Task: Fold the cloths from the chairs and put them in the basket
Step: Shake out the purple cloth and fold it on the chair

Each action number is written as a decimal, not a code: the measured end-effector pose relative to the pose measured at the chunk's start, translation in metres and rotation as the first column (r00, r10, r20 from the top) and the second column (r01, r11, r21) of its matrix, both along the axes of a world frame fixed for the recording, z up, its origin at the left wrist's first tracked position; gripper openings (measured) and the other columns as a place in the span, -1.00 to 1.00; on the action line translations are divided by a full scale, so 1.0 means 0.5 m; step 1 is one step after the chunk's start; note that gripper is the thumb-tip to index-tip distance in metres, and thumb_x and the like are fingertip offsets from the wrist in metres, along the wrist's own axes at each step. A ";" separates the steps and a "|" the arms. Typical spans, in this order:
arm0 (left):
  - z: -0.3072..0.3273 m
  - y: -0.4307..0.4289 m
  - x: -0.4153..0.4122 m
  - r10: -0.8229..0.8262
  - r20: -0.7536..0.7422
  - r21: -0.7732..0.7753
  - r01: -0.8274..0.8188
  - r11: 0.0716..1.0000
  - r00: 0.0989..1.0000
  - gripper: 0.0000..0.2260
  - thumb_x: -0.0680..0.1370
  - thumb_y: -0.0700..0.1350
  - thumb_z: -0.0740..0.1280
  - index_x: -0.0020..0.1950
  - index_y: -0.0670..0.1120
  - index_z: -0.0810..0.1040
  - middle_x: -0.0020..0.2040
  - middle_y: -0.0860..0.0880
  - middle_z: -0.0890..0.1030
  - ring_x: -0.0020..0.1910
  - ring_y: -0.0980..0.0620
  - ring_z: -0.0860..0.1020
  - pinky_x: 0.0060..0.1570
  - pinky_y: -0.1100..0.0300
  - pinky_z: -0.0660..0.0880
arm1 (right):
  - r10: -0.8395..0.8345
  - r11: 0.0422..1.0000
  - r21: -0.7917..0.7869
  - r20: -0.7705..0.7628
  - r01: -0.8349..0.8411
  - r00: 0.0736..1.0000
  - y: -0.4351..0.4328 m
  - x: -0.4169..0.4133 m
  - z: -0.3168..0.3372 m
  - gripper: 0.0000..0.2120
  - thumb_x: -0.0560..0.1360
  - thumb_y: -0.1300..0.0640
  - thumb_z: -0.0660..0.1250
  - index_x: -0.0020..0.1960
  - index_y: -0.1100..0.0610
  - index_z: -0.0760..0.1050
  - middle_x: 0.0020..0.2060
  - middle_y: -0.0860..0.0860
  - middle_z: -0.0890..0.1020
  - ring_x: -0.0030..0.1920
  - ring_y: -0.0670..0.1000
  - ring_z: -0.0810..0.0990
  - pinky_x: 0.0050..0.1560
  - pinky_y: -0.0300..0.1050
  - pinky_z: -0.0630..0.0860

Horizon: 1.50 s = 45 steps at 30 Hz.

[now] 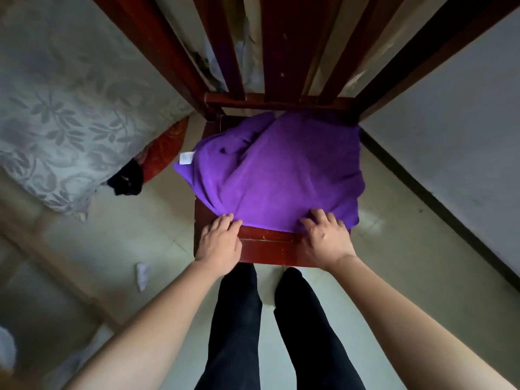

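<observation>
A purple cloth [281, 170] lies rumpled over the seat of a dark red wooden chair [267, 249], with a small white label at its left edge. My left hand [221, 243] rests at the cloth's near left corner, fingers curled onto its hem. On the near right edge sits my right hand [323, 237], with its fingers spread and pressing on the fabric. No basket is in view.
The chair's slatted back [281, 52] rises ahead. A grey leaf-patterned bedcover [64, 108] hangs at the left, with red and black items [149, 164] beneath it. A white scrap [142, 275] lies on the tiled floor. A wall with dark skirting runs along the right. My legs stand before the chair.
</observation>
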<state>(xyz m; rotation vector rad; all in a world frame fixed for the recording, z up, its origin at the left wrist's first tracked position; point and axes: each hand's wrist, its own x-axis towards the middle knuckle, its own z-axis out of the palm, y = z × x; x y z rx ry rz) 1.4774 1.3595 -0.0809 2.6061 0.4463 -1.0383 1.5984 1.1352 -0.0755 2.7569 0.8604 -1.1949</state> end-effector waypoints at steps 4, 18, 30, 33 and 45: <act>-0.010 0.007 -0.010 0.089 0.126 -0.005 -0.089 0.996 0.988 -0.56 0.51 -0.01 0.09 0.33 -0.04 0.51 0.25 -0.06 0.57 0.25 -0.11 0.50 0.17 -0.01 0.39 | -0.111 0.979 0.189 0.161 0.079 0.981 0.075 0.050 -0.008 -0.53 0.44 0.06 0.35 0.33 0.12 0.48 0.18 0.20 0.51 0.10 0.28 0.53 0.05 0.14 0.51; -0.074 0.151 0.086 0.794 0.356 -0.138 -0.813 0.566 0.493 -0.68 0.53 -0.07 0.30 0.24 -0.15 0.44 0.21 -0.23 0.50 0.22 -0.22 0.46 0.15 0.00 0.38 | -0.050 0.981 0.196 0.279 -0.006 0.959 0.126 -0.011 -0.076 -0.57 0.52 -0.11 0.19 0.27 0.09 0.51 0.06 0.16 0.53 -0.02 0.25 0.53 -0.08 0.12 0.55; -0.132 0.221 0.102 0.968 -0.194 -0.499 -0.833 -0.239 -0.162 -0.35 0.49 -0.09 0.43 0.51 -0.03 0.21 0.31 -0.10 0.52 0.17 -0.05 0.58 0.20 -0.04 0.53 | -0.221 0.921 0.386 0.431 0.042 0.875 0.287 0.137 -0.081 -0.40 0.55 0.10 0.19 0.57 0.10 0.18 0.50 0.21 0.27 0.35 0.27 0.39 0.19 0.17 0.45; -0.132 0.235 0.091 0.973 -0.189 -0.496 -0.843 -0.210 -0.131 -0.42 0.48 -0.25 0.44 0.46 -0.08 0.32 0.25 -0.10 0.56 0.12 -0.04 0.61 0.18 -0.02 0.55 | -0.092 0.984 0.179 0.368 0.027 0.925 0.319 0.161 -0.099 -0.40 0.59 0.11 0.18 0.59 0.09 0.11 0.43 0.19 0.35 0.34 0.25 0.37 0.25 0.17 0.41; 0.097 0.248 0.098 0.999 -0.037 -0.617 -0.787 -0.021 0.003 -0.72 0.47 -0.37 0.41 0.17 -0.21 0.61 0.00 -0.15 0.66 -0.05 -0.04 0.61 0.17 -0.02 0.56 | -0.232 0.917 0.374 0.216 0.139 0.948 0.191 0.122 0.089 -0.63 0.65 -0.08 0.12 0.39 -0.01 0.45 0.21 0.13 0.55 0.21 0.24 0.54 0.05 0.10 0.53</act>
